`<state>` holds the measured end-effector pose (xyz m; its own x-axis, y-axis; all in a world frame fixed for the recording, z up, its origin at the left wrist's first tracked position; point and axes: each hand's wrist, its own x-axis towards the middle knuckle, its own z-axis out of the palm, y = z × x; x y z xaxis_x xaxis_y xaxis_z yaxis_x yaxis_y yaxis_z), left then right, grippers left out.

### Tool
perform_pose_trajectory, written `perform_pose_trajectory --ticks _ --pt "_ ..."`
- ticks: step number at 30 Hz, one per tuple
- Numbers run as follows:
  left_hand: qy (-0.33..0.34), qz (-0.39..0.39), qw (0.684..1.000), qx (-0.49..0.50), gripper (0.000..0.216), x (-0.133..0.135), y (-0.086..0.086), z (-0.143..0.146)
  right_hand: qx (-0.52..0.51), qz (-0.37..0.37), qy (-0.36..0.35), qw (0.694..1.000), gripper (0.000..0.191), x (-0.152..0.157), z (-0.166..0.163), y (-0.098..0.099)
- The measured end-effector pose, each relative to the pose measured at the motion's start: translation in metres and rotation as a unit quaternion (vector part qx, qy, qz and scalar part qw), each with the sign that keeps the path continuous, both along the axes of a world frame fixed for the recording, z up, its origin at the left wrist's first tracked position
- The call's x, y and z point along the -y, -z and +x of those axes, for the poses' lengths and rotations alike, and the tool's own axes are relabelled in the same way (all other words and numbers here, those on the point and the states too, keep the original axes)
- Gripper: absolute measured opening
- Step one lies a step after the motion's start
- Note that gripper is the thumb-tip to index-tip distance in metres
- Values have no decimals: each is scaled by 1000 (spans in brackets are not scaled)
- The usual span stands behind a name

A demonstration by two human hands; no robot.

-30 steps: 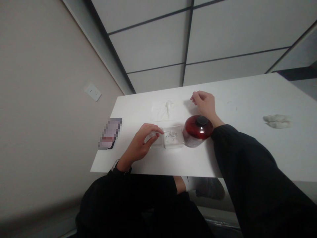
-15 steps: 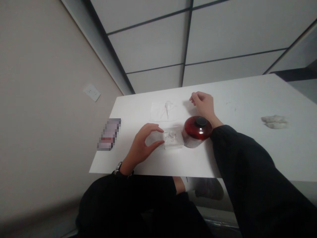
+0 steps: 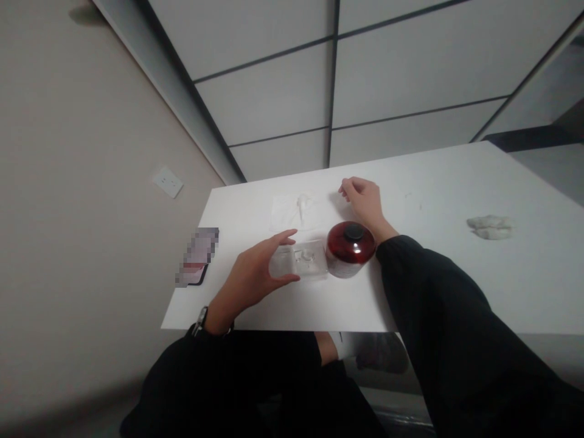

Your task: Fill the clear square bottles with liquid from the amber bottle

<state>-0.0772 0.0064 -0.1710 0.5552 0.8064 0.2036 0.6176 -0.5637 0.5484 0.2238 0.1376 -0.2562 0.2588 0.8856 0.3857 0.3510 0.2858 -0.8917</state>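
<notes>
My left hand (image 3: 255, 267) is open, thumb and fingers spread wide around the left part of a clear plastic box (image 3: 312, 272). Small clear round pieces (image 3: 305, 257) show in the box; their kind I cannot make out. Whether the fingertips touch its sides I cannot tell. Close by the box's right side stands a dark red bottle (image 3: 350, 246) with a black cap. Beyond this bottle my right hand (image 3: 362, 198) rests near the table's far part, its fingers curled in. What they hold, if anything, is hidden.
A thin whitish sheet (image 3: 280, 213) lies behind the box, with a small white slender piece (image 3: 301, 207) on it. A blurred-out phone-like object (image 3: 198, 255) is at the table's left edge. A crumpled pale cloth (image 3: 490, 227) lies on the right of the white table (image 3: 429, 280).
My left hand has spread its thumb and fingers wider around the box. The right hand stays curled beyond the bottle. The whole view has shifted slightly.
</notes>
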Motion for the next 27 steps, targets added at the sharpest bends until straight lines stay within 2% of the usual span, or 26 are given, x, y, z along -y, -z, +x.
perform_pose_trajectory --ticks 5,9,10,12,14,17,19,20,22,24,27 --pt "18 -21 999 -16 91 0 -4 -4 -11 2 1 1000 39 -1 -2 1" --pt "49 -14 999 -14 101 -12 -27 -2 -17 0 3 1000 40 -2 -3 3" --pt "43 -3 999 -3 97 -22 -35 1 -17 0 4 1000 40 -2 -3 3" --pt "2 13 1000 13 72 -50 -49 14 -19 -1 5 1000 39 -2 -3 3" --pt "-36 -24 999 -26 50 -87 -56 34 -21 -2 4 1000 38 -2 -3 2" --pt "-35 -74 977 -196 45 -143 -47 67 -23 -3 0 1000 37 -1 -2 1" --pt "-40 -53 951 -303 49 -170 -32 85 -22 -4 0 1000 36 -2 -2 0" --pt "-43 -46 945 -321 50 -179 -24 92 -21 -5 1 1000 37 -2 -2 -1" --pt "-50 -34 939 -340 49 -192 -12 101 -19 -8 2 1000 37 -2 -2 -1" --pt "-57 -28 939 -338 44 -196 -8 103 -18 -12 1 1000 38 -3 -2 0" --pt "-73 -10 948 -311 37 -187 -24 93 -18 -18 -1 1000 38 -5 -2 0"
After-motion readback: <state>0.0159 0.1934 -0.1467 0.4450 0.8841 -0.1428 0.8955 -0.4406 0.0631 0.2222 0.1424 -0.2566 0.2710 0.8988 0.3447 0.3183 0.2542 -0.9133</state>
